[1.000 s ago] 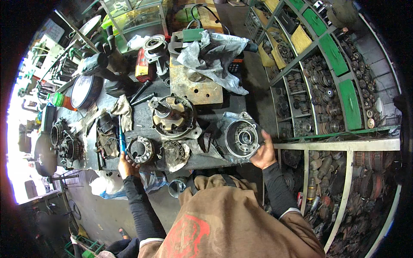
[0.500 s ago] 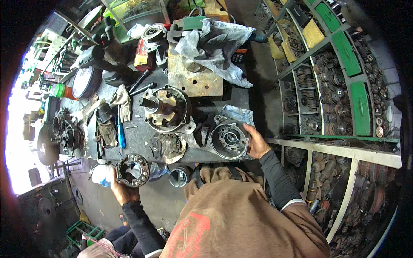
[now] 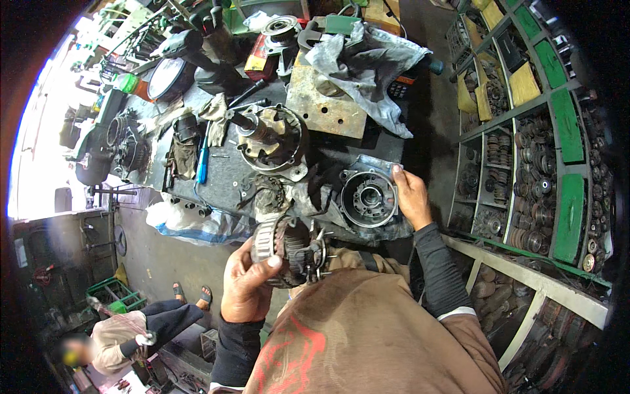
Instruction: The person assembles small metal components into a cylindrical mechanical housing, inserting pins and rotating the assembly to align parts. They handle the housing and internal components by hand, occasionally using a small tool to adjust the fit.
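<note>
My left hand (image 3: 248,282) grips an alternator stator (image 3: 285,243), a ring with a silver laminated band and dark windings, with metal plates on its right side. It hangs tilted in front of my body, just off the bench's near edge. On the bench's right corner lies a round grey alternator housing (image 3: 369,200), its hollow side up. My right hand (image 3: 412,197) is closed on its right rim; some fingers are hidden. Beyond the stator sits another housing with a rotor (image 3: 268,134) in it, its shaft pointing up and left.
A blue screwdriver (image 3: 203,157) and gloves lie left on the bench. Farther back are a holed metal plate (image 3: 328,108) and a grey rag (image 3: 367,65). Shelves of parts (image 3: 518,190) stand on the right. A co-worker (image 3: 125,335) sits at lower left.
My left hand has brought the stator rightward, close to my body, and turned it side-on. My right hand stays at the housing's rim. The whole view has shifted, showing the co-worker more fully.
</note>
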`<control>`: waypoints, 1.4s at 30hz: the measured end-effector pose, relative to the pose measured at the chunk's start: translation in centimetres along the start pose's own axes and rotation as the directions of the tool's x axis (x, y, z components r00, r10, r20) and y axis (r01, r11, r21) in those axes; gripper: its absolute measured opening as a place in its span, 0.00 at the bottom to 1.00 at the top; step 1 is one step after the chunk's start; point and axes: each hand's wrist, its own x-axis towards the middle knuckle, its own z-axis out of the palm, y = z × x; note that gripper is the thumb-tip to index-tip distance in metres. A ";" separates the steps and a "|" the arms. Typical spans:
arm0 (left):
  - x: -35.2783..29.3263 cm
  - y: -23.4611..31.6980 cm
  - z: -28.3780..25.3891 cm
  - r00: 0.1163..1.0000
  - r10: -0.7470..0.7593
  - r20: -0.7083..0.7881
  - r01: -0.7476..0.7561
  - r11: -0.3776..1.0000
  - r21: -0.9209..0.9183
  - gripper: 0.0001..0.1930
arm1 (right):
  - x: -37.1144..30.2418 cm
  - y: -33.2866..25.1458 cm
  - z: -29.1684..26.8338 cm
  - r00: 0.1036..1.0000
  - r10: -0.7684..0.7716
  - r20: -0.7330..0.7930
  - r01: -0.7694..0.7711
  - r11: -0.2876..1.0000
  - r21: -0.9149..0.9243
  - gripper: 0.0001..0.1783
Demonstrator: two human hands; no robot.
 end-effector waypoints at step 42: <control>1.5 -7.5 11.6 0.630 0.274 0.726 -0.524 0.840 0.138 0.19 | -12.7 -8.5 -12.6 0.978 -0.146 -0.146 0.143 0.989 -0.034 0.29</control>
